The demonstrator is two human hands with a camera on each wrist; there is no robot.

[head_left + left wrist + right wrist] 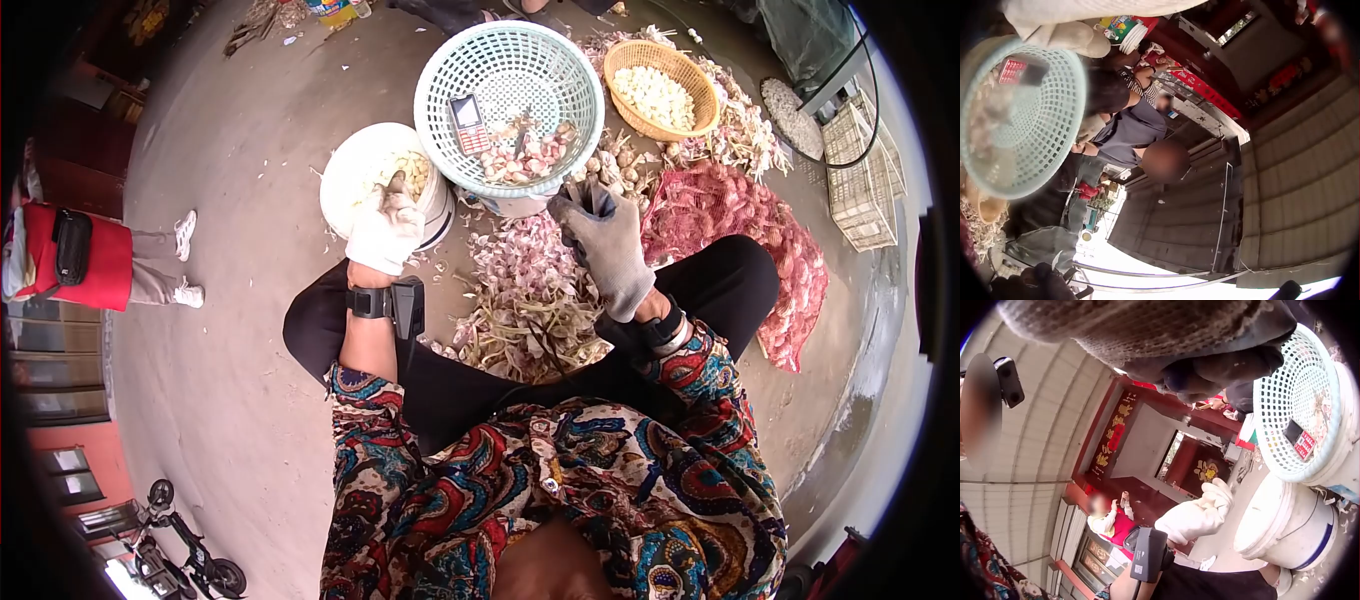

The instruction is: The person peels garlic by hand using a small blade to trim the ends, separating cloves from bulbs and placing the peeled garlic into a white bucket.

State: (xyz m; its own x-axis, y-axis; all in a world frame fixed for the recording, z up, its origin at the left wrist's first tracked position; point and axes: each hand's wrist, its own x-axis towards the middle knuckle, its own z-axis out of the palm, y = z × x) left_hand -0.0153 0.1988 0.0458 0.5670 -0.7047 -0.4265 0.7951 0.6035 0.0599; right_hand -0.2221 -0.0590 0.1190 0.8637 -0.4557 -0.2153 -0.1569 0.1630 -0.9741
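Observation:
My left hand [385,228], in a white glove, hovers at the near edge of a white bucket [341,160] with pale peeled garlic cloves [408,165] inside. Its fingers are bent in the right wrist view, where no object shows between them. In a grey glove with dark-coated fingers, my right hand [608,245] is near the front right rim of a light-blue basket [440,75]. Those fingers are curled in, and I cannot tell whether they hold something. Inside the basket are pinkish unpeeled cloves [520,163] and a red and black keypad phone [469,124].
Garlic skins [525,280] are heaped between my legs. To the right lie a red mesh sack of garlic bulbs [740,240], a tan basket of peeled cloves [655,98] and stacked white crates [860,175]. A person in red [90,255] stands at left; another person [1132,134] sits opposite.

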